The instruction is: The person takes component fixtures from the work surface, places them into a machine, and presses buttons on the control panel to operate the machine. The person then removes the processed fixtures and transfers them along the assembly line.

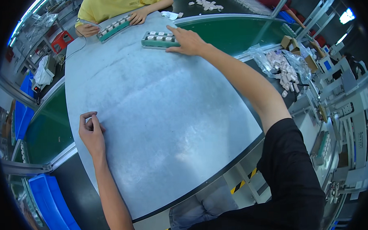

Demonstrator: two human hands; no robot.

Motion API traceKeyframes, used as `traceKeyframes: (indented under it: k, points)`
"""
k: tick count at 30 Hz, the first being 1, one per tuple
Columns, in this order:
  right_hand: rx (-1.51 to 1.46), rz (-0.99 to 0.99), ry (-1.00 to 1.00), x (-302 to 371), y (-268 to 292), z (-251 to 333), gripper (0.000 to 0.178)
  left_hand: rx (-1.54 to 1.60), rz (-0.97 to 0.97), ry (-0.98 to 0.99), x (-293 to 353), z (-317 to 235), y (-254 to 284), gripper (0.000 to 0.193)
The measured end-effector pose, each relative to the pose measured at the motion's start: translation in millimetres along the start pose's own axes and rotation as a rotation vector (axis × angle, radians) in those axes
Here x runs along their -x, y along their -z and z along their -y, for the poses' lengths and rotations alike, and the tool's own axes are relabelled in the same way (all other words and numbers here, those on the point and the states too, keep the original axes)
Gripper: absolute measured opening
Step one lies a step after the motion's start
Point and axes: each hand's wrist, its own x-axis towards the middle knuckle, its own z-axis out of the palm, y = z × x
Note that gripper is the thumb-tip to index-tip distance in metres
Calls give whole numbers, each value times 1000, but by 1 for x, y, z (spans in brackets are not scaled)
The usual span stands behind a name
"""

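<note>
The right hand [187,41] lies flat, holding nothing, on the stiff, seemingly light green plastic tray of white caps [160,39], best gripped by its long edges, while the left hand [91,133] rests curled and empty.

A second green tray [113,29], a blue bin [52,207], and bagged white parts [281,67] ring the grey table [151,116]

Between the two hands the grey desk [159,112] lies bare, while the far edge is crowded by a green tray [159,40] and a co-worker's second tray [113,28].
</note>
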Motion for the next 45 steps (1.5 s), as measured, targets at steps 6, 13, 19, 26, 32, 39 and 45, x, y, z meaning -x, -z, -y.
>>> traceKeyframes:
  k: [6, 13, 19, 26, 32, 39, 45]
  points:
    - [14, -125, -128, 87, 35, 14, 83, 77, -3, -42, -9, 20, -4, 15]
    - [138, -333, -414, 326, 131, 7, 53, 23, -18, -161, -37, 55, 2, 22]
    - [638, -460, -1000, 543, 202, -10, 55, 39, 17, -163, -40, 59, 0, 24]
    - [714, -328, -1577, 658, 220, -16, 87, 19, 18, -173, -38, 67, -2, 26]
    - [335, -508, -1485, 682, 233, -11, 91, 28, 14, -194, -54, 75, -4, 27]
    - [360, -591, -1436, 736, 255, 76, 88, 10, 60, -190, -43, 63, -5, 22]
    - [-971, -1044, -1416, 671, 298, 174, 77, -26, 2, -194, -37, 59, 8, 22]
